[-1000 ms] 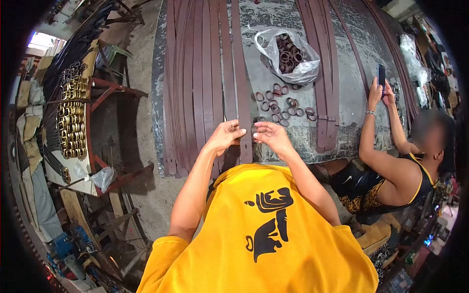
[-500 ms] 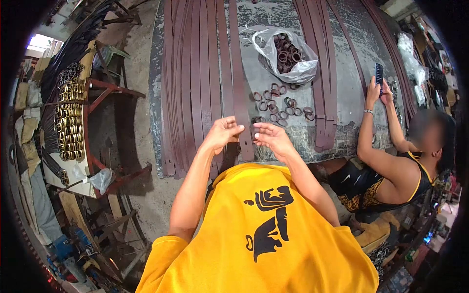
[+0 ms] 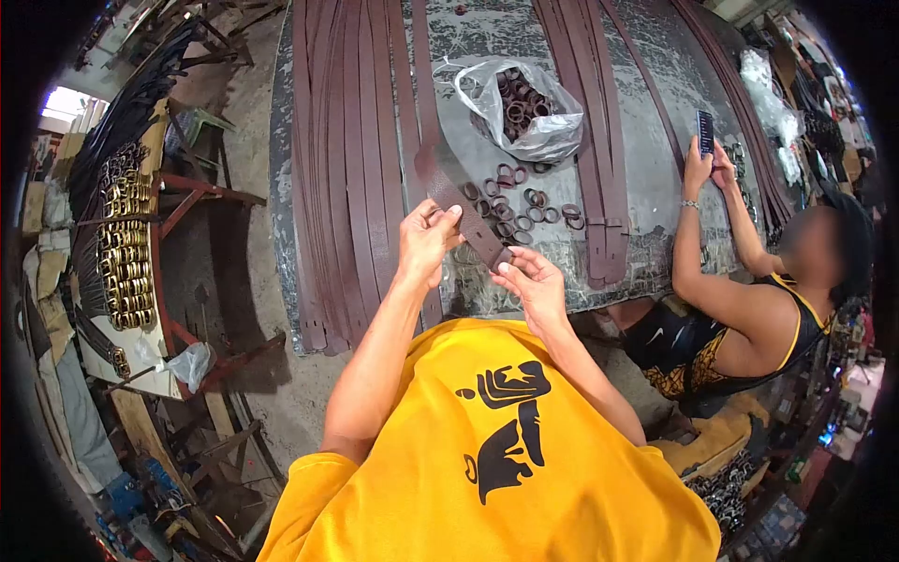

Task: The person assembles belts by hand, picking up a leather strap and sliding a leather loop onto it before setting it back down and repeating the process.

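Observation:
A dark brown leather belt strap (image 3: 468, 225) is lifted off the table at its near end and slants between my hands. My left hand (image 3: 427, 242) pinches its left edge, thumb on top. At the strap's tip, my right hand (image 3: 534, 284) grips the end between thumb and fingers. Small slots show near that end. Just beyond, several brown leather loops (image 3: 506, 211) lie loose on the table. A clear plastic bag (image 3: 552, 140) behind them holds many more loops.
Long brown straps (image 3: 361, 169) lie side by side on the worn table (image 3: 646, 122), with another bundle (image 3: 609, 187) right of the bag. A co-worker (image 3: 749, 318) on the right holds a phone (image 3: 705, 131). Gold buckles (image 3: 129, 253) hang over a stand at left.
Both hands have closed on the strap, and its near end has been raised and turned toward the right. The view has shifted slightly.

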The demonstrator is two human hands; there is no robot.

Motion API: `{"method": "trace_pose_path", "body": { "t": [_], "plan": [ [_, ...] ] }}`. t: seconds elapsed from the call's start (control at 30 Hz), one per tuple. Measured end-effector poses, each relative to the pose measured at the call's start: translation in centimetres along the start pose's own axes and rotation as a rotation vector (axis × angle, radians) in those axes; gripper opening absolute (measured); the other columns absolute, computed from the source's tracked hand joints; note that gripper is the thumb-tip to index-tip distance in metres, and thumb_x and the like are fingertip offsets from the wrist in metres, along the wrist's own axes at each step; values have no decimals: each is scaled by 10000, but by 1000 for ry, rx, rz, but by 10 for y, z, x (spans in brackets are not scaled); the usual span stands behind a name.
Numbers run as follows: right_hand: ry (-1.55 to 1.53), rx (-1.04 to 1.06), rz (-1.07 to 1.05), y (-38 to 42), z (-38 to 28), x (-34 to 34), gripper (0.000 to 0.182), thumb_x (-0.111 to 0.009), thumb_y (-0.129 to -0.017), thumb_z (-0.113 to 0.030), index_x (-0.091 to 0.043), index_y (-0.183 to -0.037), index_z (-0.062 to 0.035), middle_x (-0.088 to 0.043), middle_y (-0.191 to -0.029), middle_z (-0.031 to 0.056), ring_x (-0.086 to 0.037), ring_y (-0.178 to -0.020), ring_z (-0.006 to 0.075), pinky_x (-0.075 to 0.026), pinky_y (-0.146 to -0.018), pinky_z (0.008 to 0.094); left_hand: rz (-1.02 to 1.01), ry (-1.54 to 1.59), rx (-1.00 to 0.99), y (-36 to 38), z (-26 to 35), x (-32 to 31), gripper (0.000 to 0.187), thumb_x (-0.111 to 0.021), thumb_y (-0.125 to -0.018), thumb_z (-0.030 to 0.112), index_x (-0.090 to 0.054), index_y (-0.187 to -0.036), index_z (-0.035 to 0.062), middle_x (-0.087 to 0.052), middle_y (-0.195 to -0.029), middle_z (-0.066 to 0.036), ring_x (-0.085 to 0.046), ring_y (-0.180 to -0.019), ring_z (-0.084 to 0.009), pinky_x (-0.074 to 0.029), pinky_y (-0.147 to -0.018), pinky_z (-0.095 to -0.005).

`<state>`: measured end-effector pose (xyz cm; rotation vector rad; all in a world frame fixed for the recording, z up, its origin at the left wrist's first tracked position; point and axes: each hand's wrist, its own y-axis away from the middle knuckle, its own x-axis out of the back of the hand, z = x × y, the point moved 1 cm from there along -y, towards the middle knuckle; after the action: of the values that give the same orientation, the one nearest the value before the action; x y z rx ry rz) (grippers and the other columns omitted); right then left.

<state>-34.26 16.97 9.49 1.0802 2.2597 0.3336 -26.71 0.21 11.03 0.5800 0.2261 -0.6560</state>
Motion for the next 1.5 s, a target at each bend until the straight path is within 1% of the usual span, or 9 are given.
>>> {"method": "trace_pose_path", "body": {
  "t": [0.13,0.23,0.33,0.43,0.57,0.7,1.0,1.3,1.5],
  "plan": [
    [-61,9,31,3,1,-3,273,-607,-813,59,-526,-1074,59,-620,-941,140,-646,-822,225,-560,-763,327,53,83,21,3,-3,-5,64,-601,-869,86,-539,-863,69,-538,-693,41,-530,-598,-54,-479,-606,-247],
    [-127,-23,51,6,-2,-8,271,-609,-815,53,-523,-1072,62,-621,-964,156,-649,-821,244,-561,-769,337,96,129,32,5,-3,-10,207,-617,-860,92,-447,-755,143,-453,-657,77,-472,-571,-31,-462,-598,-242],
    [-125,-30,68,4,-2,-10,260,-624,-815,31,-533,-1057,57,-630,-956,155,-652,-807,244,-562,-736,316,60,117,55,10,-8,-13,131,-605,-867,89,-497,-800,120,-500,-697,56,-525,-621,-57,-476,-628,-250],
    [56,-82,46,-5,-7,-11,291,-645,-808,8,-542,-1077,52,-644,-930,119,-642,-809,188,-528,-700,255,-68,109,49,9,-29,-14,52,-581,-882,104,-561,-851,68,-561,-718,28,-570,-666,-76,-499,-640,-256],
    [261,-47,67,-25,11,2,361,-667,-792,-2,-543,-1129,38,-642,-885,62,-595,-779,109,-464,-697,204,-82,-61,237,12,-62,0,100,-573,-899,182,-584,-922,85,-599,-826,10,-574,-750,-94,-495,-687,-268],
    [268,-39,-65,-20,21,19,436,-653,-782,32,-505,-1191,23,-614,-840,32,-557,-751,83,-444,-711,201,-18,48,384,23,-62,4,131,-585,-894,194,-603,-894,64,-570,-744,28,-525,-645,-71,-471,-639,-236],
    [316,-133,-69,1,30,27,563,-632,-746,96,-403,-1252,-1,-575,-807,25,-554,-746,85,-446,-693,208,-284,48,363,29,-76,22,278,-504,-862,-35,-517,-1139,-30,-614,-1092,-135,-612,-960,-190,-495,-841,-299],
    [567,-61,-176,-2,38,38,550,-611,-738,113,-409,-1233,-16,-546,-781,13,-530,-704,64,-434,-643,193,-341,-1,321,10,-73,25,358,-462,-841,-89,-484,-1185,9,-597,-1126,-106,-583,-1039,-182,-470,-905,-310],
    [623,-37,-160,-6,45,50,507,-620,-738,96,-433,-1198,-3,-546,-766,27,-538,-677,79,-444,-623,211,-414,140,316,11,-77,25,335,-446,-865,-40,-471,-1199,-21,-592,-1132,-130,-572,-1074,-222,-461,-932,-339]
  ]
}}
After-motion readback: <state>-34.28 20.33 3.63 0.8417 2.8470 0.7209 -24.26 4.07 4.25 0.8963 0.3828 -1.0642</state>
